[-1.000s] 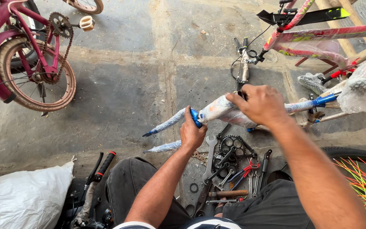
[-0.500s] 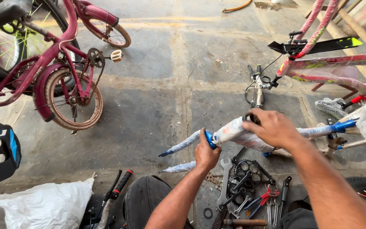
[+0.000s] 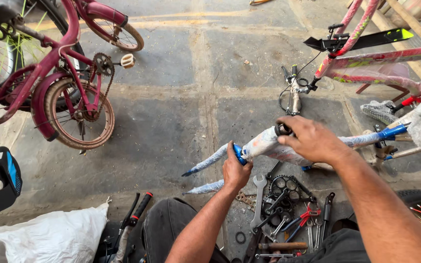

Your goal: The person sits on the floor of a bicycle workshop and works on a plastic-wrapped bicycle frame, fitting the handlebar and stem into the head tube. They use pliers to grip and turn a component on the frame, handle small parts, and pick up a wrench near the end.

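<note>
A blue bicycle frame (image 3: 264,143) wrapped in white packing film lies across in front of me, above the floor. My left hand (image 3: 236,170) grips the blue fork (image 3: 209,161) where its wrapped legs meet the frame. My right hand (image 3: 313,140) is closed over the top of the frame's head tube, with a dark round part at my fingertips. The fork legs point left and down.
A small red bicycle (image 3: 69,92) stands at the left. A pink frame with a black saddle (image 3: 361,41) stands at the upper right. Spanners, pliers and a chainring (image 3: 283,204) lie on the stone floor by my knees. A white sack (image 3: 49,236) sits lower left.
The view has tilted and shifted, bringing more of the red bicycle into sight. My hands keep their hold on the fork and frame, with little change in grip.
</note>
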Demonstrator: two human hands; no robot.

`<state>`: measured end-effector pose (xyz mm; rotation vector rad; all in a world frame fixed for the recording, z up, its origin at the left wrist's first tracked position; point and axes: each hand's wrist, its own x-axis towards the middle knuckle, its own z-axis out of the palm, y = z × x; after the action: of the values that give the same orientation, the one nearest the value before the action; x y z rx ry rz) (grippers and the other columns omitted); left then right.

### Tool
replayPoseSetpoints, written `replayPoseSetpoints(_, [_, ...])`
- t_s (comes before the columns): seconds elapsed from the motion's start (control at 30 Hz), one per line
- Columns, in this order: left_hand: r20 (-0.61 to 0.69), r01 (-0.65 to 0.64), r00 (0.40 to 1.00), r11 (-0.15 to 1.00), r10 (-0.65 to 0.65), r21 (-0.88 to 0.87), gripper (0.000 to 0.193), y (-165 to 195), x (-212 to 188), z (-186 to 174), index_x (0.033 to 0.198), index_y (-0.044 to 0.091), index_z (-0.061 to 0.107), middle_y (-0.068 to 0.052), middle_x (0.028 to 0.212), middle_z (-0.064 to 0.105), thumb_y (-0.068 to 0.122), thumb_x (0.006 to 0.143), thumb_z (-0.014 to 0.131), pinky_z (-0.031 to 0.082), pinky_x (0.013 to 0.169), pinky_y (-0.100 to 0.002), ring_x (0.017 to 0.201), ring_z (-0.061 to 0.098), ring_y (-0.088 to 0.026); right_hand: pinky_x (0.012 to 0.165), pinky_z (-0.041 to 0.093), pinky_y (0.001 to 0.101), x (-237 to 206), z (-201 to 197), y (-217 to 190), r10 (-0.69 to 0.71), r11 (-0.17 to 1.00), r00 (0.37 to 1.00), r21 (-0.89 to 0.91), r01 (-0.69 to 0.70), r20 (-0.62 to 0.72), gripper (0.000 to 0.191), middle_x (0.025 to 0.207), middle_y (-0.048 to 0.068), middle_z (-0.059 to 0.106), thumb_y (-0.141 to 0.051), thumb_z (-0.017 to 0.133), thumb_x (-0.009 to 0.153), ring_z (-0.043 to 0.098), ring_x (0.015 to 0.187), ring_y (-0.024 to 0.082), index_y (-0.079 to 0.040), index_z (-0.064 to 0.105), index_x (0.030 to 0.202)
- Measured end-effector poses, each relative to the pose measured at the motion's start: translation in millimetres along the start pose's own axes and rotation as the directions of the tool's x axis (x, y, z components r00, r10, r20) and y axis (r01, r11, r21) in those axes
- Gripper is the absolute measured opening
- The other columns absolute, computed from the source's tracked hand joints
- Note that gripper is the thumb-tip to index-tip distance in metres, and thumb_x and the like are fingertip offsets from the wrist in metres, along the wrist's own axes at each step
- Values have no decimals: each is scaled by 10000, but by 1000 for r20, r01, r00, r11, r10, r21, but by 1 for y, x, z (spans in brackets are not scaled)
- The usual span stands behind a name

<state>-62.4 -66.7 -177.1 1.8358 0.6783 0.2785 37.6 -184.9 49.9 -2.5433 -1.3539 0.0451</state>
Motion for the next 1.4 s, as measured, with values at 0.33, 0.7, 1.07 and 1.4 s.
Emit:
replayPoseSetpoints(0.33, [-19,-28,999,999,27,-27,1016,0,0,-2,1571,85,227,-264,1031,728,197,750,815,529,876,-543,980,701,-474,1039,512,502,-3,-4,1,352,928,925,-188,-323,147,682,1267,199,721,-681,497,898,675,1179,388,-164,655,1315])
replayPoseSetpoints(0.7, [12,5,1000,1000,-4,-18,1023,2,0,-4,1576,95,217,-254,1032,736,216,756,817,532,895,-528,982,713,-454,1035,534,520,0,-2,1,562,791,821,-352,-500,99,709,1101,229,767,-773,477,986,707,1147,415,-136,765,1100])
replayPoseSetpoints(1.07, [-49,-60,997,998,60,-9,1001,-3,0,2,1562,77,230,-275,1023,725,234,768,818,521,864,-560,974,690,-494,907,527,548,-3,-7,-2,158,983,985,-108,-151,65,657,1118,261,720,-620,592,888,689,1034,460,-70,667,1239])
replayPoseSetpoints(1.4, [-41,18,999,1000,-19,-19,1015,6,-4,-1,1587,101,193,-271,964,736,227,782,798,523,847,-564,933,701,-493,919,521,523,0,-12,-18,147,989,987,21,-148,59,554,1149,265,720,-473,615,939,691,1054,439,-6,668,1234])
